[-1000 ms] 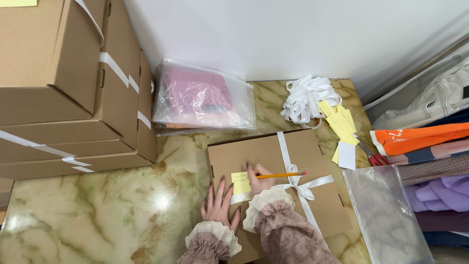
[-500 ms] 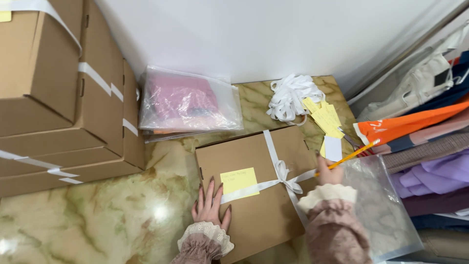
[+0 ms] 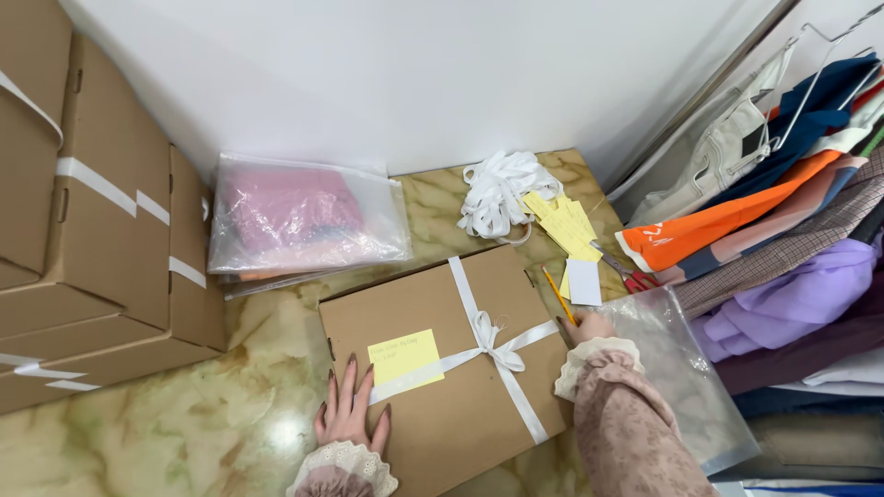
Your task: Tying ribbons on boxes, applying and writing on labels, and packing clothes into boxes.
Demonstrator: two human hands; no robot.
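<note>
A flat brown cardboard box (image 3: 442,405) tied with a white ribbon bow (image 3: 488,339) lies on the marble table. A yellow note (image 3: 403,357) is tucked under the ribbon on its lid. My left hand (image 3: 350,414) rests flat, fingers spread, on the box's left front corner. My right hand (image 3: 582,329) is at the box's right edge and holds an orange pencil (image 3: 558,294), its tip pointing up towards the slips of paper.
Yellow and white paper slips (image 3: 566,239), red-handled scissors (image 3: 631,274) and a bundle of white ribbon (image 3: 497,189) lie at the back right. A clear bag with pink cloth (image 3: 295,216) lies behind the box. Stacked cartons (image 3: 92,239) stand left; hanging clothes (image 3: 783,248) right; an empty plastic bag (image 3: 681,368) by my right arm.
My right hand left the yellow note, carried the pencil to the right and now sits at the box's right edge. The view shifted right; my left hand stayed flat on the box.
</note>
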